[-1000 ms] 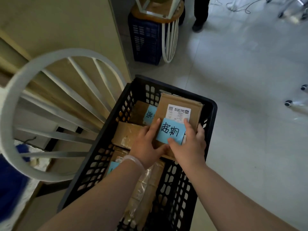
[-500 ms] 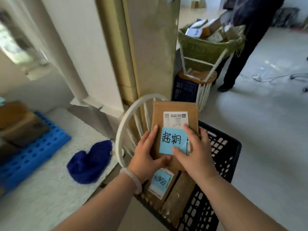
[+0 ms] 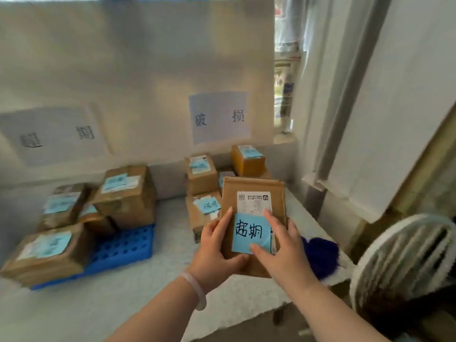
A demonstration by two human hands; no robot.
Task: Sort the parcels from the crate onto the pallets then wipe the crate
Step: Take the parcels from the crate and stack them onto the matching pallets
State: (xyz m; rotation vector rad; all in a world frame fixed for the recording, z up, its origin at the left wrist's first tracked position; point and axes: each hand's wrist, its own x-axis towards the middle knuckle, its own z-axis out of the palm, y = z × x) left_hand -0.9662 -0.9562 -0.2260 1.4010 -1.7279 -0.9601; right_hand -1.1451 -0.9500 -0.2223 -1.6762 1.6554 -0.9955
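Observation:
I hold a flat brown cardboard parcel [image 3: 254, 187] upright in front of me, with a white shipping label and a blue handwritten note on its face. My left hand [image 3: 217, 248] grips its lower left edge, thumb on the front. My right hand [image 3: 278, 248] holds its lower right side, thumb and fingers on the blue note. A blue pallet [image 3: 123, 248] at the left carries several labelled parcels [image 3: 125, 193]. Behind the held parcel stands a second group of parcels [image 3: 201, 172]. The crate is out of view.
Two paper signs [image 3: 219, 117] hang on the beige board behind the pallets. A dark blue cloth [image 3: 318, 257] lies on the white floor mat to the right. A white spoked chair back [image 3: 404, 265] stands at the lower right, next to a wall and window frame.
I have lifted the parcel out of the black crate and turned left with it. The crate has left the view and the pallets with signs have come into view.

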